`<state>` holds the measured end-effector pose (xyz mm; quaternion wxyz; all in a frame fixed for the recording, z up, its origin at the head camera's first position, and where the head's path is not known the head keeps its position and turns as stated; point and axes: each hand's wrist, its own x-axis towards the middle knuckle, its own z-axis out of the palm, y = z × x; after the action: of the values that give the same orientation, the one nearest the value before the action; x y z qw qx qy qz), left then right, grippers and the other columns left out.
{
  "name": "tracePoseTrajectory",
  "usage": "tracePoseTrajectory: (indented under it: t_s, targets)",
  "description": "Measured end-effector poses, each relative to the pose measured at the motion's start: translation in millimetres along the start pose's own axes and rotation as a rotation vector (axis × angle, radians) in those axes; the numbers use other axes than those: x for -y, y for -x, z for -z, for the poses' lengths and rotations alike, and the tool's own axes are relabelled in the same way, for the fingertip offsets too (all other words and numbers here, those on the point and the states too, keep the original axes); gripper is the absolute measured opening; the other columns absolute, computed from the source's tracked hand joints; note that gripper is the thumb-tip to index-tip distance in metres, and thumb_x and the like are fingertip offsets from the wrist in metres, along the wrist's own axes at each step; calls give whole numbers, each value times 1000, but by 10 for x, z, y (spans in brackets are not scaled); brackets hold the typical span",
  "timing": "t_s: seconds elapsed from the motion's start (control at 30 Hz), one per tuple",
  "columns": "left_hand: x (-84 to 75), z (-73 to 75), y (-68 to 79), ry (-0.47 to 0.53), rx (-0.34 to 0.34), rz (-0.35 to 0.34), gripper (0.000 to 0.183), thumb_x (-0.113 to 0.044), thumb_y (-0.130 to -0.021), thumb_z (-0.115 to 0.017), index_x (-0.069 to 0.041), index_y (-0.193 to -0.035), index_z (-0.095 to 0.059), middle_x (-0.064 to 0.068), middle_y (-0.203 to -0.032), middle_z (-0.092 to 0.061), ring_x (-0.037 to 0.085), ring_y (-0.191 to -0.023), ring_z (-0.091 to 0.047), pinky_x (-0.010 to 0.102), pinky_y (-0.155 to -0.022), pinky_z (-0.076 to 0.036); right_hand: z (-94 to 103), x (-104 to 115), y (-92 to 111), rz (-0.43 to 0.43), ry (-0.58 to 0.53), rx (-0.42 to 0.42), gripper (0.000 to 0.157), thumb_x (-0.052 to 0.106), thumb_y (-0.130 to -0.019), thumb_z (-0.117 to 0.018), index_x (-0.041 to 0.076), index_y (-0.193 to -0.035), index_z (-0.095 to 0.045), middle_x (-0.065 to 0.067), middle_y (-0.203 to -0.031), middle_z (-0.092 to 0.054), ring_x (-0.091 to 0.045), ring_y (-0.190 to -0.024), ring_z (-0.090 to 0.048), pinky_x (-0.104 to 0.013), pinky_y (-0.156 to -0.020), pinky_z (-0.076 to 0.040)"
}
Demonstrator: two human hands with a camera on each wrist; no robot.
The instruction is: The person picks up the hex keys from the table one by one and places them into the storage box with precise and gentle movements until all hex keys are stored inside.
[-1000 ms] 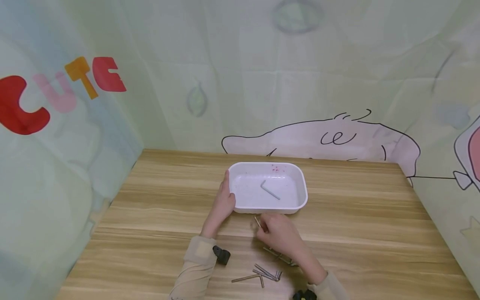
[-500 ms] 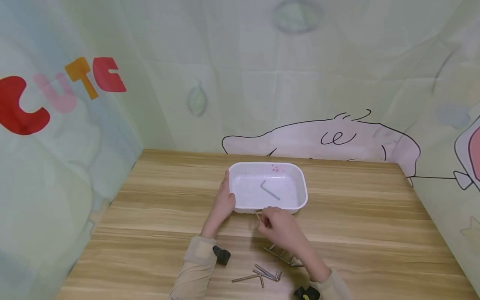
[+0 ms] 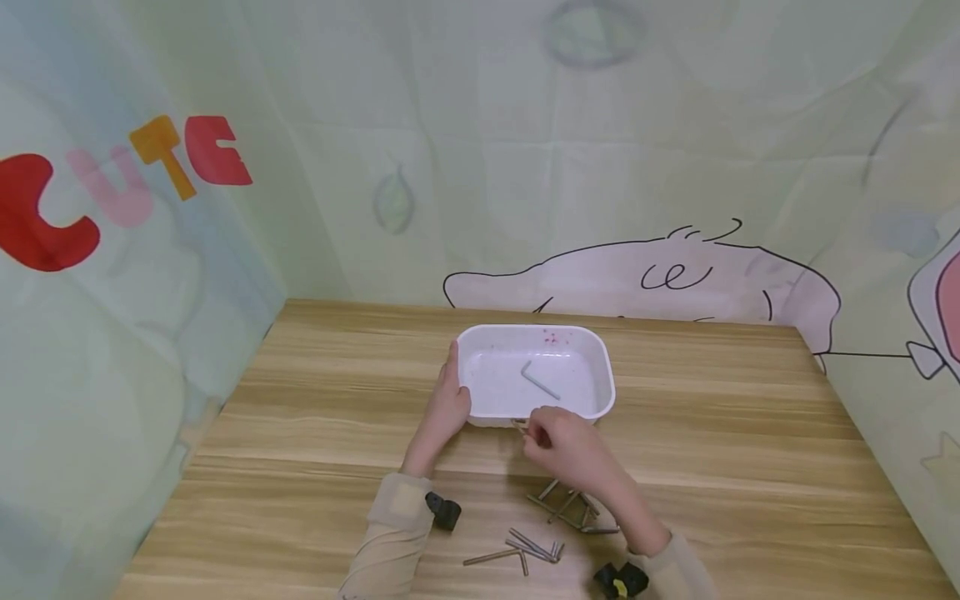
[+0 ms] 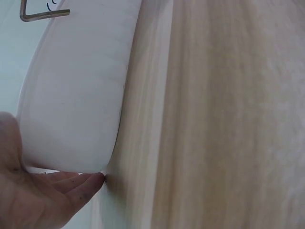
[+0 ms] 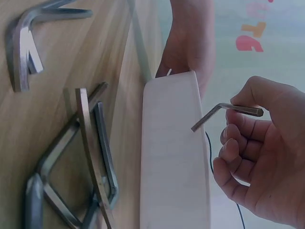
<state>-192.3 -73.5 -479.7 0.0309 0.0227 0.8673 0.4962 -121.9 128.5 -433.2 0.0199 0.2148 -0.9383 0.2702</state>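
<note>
A pale printed cloth [image 3: 480, 167] is rising behind the white tray [image 3: 491, 383] and along both sides of it, and coloured letters [image 3: 45, 212] are spelling CUTE on it, well to the left of the tray. The wood-grain bench [image 3: 712, 425] is carrying the tray and spreading all around it. The tray is sitting upright. My left grip [image 3: 448, 404] is clamping the tray's left end, with fingers lying along the end wall and the thumb resting at the front corner. My right grip [image 3: 564, 447] is hovering just in front of the tray, clamped on one bent hex key [image 5: 214, 110]: thumb and forefinger are pinching it while the other fingers are curling loosely. The key's short end is standing by the tray's front wall, near the rim; I cannot tell whether it is touching. A heap of hex keys [image 3: 556, 512] is lying crossed in front of the tray's right half. A second bunch [image 3: 491, 557] is lying farther in front of the tray, more to its left. A single key [image 3: 541, 385] is lying inside the tray, near the middle of its floor. Tiny red specks [image 3: 552, 337] are dotting the tray's far inner wall.
</note>
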Motion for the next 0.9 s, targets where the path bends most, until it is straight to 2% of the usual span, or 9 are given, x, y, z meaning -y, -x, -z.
tracePoseTrajectory:
  t_s: [0.43,0.7,0.9]
  targets:
    - [-5,7,-4,-9,-2,-10,72,1,-91,-34,-7,-155,-2,23,-159,-15,36,-147,-20,49,-121,-20,72,-3,-46,84,-53,12,15,15,-78,-63,24,-70,-53,13,-66,-47,-2,-63,-44,-16,-56,-38]
    - [2,0,-5,-11,-8,-6,73,1,-90,-34,-7,-155,-2,23,-159,-15,36,-147,-20,49,-121,-20,68,-26,-97,134,-88,-55,15,12,-76,-64,22,-70,-53,12,-67,-47,-2,-64,-43,-15,-56,-38]
    - [-2,-3,-8,-20,-14,-15,74,2,-89,-36,-5,-155,-4,25,-158,-17,38,-146,-21,51,-121,-20,72,-71,-133,117,-114,-70,15,12,-79,-64,20,-71,-54,11,-67,-48,-3,-63,-43,-16,-55,-39]
